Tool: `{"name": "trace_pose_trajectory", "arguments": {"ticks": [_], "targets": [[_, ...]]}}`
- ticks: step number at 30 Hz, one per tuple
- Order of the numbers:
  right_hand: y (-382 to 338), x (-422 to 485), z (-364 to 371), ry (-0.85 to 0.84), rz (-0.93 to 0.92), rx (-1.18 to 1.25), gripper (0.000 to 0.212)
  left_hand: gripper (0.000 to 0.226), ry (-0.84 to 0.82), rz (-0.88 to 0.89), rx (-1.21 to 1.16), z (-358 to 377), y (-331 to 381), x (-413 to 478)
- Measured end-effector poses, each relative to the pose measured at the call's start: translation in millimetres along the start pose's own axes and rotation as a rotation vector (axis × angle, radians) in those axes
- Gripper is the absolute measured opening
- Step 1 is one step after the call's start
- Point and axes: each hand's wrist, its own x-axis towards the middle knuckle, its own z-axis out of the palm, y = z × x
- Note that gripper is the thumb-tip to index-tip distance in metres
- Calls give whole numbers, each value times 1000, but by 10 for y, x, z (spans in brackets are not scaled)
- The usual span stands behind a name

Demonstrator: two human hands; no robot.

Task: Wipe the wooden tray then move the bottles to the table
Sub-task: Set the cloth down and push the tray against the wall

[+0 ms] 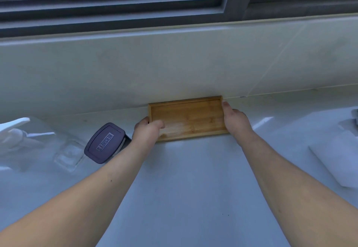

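Observation:
A shallow wooden tray lies on the white counter, its far edge against the tiled wall, with nothing in it. My left hand grips its left end, thumb inside the rim. My right hand holds its right end, fingers along the outer edge. A clear pump bottle with a white pump head lies at the far left. Beside it is a dark purple lidded container.
A folded white cloth rests at the right edge of the white counter. A metal fixture shows at the far right. A dark-framed window runs above the tiled wall.

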Motion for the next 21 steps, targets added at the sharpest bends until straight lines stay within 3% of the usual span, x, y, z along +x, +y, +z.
{"name": "trace_pose_trajectory", "arguments": {"ticks": [2, 7, 11, 15, 21], "targets": [[-5, -86, 5, 4, -10, 20, 72, 85, -33, 38, 12, -19, 38, -105], [196, -740, 7, 172, -108, 106, 75, 84, -31, 166, 107, -100, -8, -625], [389, -1481, 109, 208, -210, 17, 63, 70, -62, 261, 196, -306, -257, -1093], [394, -2197, 440, 180, -296, -13, 52, 59, -31, 358, 202, -731, -635, -1548], [-59, -3206, 1294, 54, -463, -116, 54, 55, 180, 423, 312, -1922, -1451, -2058]]}}
